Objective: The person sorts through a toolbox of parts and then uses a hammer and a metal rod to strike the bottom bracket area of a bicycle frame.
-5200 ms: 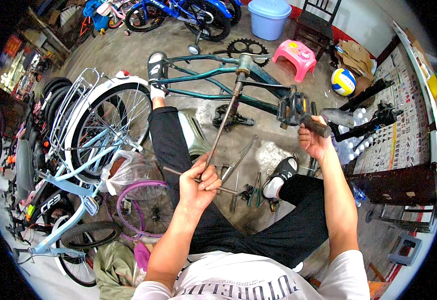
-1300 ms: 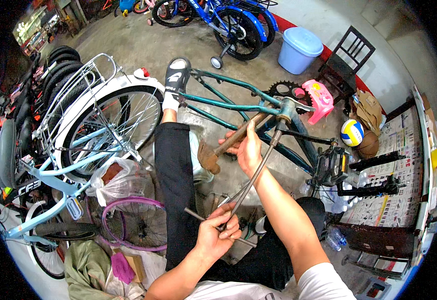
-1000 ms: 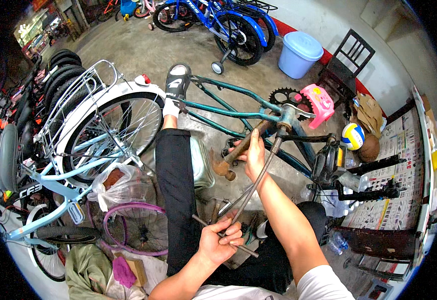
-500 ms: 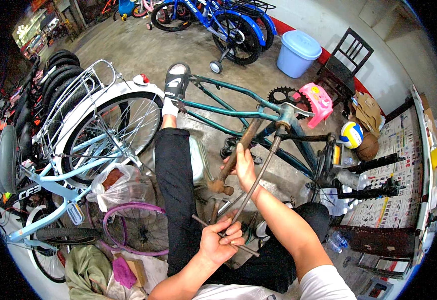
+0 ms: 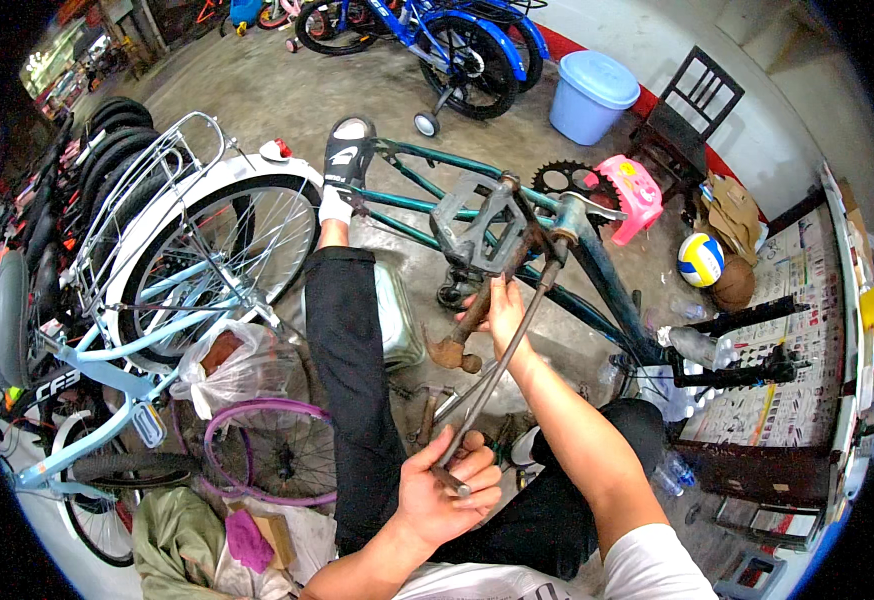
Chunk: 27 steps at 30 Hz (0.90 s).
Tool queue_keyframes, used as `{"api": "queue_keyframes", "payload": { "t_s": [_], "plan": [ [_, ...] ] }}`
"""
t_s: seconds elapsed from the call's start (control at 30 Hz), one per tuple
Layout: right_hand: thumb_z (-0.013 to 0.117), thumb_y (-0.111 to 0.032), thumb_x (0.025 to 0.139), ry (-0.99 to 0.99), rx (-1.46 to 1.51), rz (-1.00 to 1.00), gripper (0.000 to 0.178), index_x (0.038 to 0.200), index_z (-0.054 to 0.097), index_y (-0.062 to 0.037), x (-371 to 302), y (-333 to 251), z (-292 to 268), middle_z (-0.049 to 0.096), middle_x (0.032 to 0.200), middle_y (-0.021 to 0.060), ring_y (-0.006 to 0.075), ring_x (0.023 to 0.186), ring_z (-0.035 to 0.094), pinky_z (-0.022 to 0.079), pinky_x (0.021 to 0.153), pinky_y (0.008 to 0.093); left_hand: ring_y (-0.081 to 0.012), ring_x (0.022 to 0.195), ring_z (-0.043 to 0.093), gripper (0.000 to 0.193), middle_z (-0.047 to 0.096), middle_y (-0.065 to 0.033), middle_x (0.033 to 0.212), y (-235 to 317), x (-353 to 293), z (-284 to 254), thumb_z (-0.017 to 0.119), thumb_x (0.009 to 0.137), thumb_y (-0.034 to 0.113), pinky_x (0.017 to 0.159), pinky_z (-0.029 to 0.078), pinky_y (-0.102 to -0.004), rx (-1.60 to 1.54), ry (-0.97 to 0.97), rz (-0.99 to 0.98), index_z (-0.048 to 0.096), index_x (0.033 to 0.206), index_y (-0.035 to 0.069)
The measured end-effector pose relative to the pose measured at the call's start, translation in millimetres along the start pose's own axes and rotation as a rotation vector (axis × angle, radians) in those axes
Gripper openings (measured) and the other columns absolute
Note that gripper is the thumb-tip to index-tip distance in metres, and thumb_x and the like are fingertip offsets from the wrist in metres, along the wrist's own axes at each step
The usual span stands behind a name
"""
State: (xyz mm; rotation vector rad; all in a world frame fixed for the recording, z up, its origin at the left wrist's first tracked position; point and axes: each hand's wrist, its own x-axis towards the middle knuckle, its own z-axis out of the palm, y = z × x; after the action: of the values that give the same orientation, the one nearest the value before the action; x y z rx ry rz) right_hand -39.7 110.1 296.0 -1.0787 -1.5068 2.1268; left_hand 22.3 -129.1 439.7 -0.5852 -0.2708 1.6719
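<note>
A teal bicycle frame (image 5: 597,265) lies across the floor in front of me, one end by my sandalled foot (image 5: 348,155). My left hand (image 5: 445,490) is closed round the cross handle of a long T-handle wrench (image 5: 517,345), whose far end meets the frame's bottom bracket (image 5: 569,215). My right hand (image 5: 502,315) grips a hammer (image 5: 452,350) by its handle, head toward me, beside the wrench shaft. Just beyond that hand hangs a grey pedal (image 5: 479,230) on a dark crank arm (image 5: 525,215); it hides part of the hammer handle. A toothed chainring (image 5: 564,180) sits behind the frame.
At left lie a light blue bicycle (image 5: 107,350), a purple wheel rim (image 5: 219,450) and a plastic bag (image 5: 232,370). A pink stool (image 5: 629,195), volleyball (image 5: 700,260), blue bin (image 5: 594,95) and dark chair (image 5: 685,110) stand right. Blue bicycles (image 5: 457,50) are at the back.
The crank arm and pedal have swung from the frame's right side round to the left, above my right hand. The wrench's cross handle has turned in my left hand. The hammer stays in my right hand.
</note>
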Motion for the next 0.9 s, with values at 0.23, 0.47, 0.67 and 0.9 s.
{"api": "queue_keyframes", "payload": {
  "t_s": [0.23,0.47,0.67,0.9],
  "plan": [
    [0.038,-0.053,0.106,0.013,-0.002,-0.033,0.048,0.124,0.04,-0.0078,9,-4,-2,0.067,0.091,0.0128,0.028,0.074,0.073,0.06,0.059,0.0389,-0.0091,0.052,0.04,0.042,0.044,-0.0018,0.069,2,-2,-2,0.046,0.107,0.035,0.047,0.037,-0.0246,-0.022,-0.025,0.006,0.064,0.111,-0.002],
    [0.041,-0.057,0.103,0.001,0.118,-0.035,0.053,0.123,0.039,-0.0079,21,-6,8,0.067,0.097,0.0151,0.0311,0.081,0.073,0.06,0.066,0.0414,-0.0086,0.049,0.04,0.041,0.045,0.0005,0.066,3,1,-15,0.047,0.106,0.036,0.046,0.038,-0.0234,-0.049,0.013,0.025,0.066,0.111,-0.001],
    [0.041,-0.064,0.101,-0.037,0.324,-0.033,0.058,0.118,0.041,-0.0092,10,-16,18,0.064,0.088,0.0131,0.031,0.07,0.071,0.06,0.061,0.0451,-0.0093,0.05,0.043,0.041,0.046,0.0004,0.066,4,2,-21,0.047,0.106,0.035,0.046,0.039,-0.0235,-0.065,-0.01,0.01,0.066,0.111,0.0],
    [0.041,-0.047,0.106,0.04,0.486,-0.088,0.041,0.11,0.052,-0.0081,46,-40,-2,0.064,0.089,0.011,0.0273,0.075,0.067,0.058,0.065,0.0455,-0.0082,0.046,0.039,0.041,0.046,0.0005,0.065,3,1,-26,0.048,0.106,0.038,0.046,0.035,-0.0233,-0.012,0.072,0.023,0.066,0.109,0.002]
  ]
}}
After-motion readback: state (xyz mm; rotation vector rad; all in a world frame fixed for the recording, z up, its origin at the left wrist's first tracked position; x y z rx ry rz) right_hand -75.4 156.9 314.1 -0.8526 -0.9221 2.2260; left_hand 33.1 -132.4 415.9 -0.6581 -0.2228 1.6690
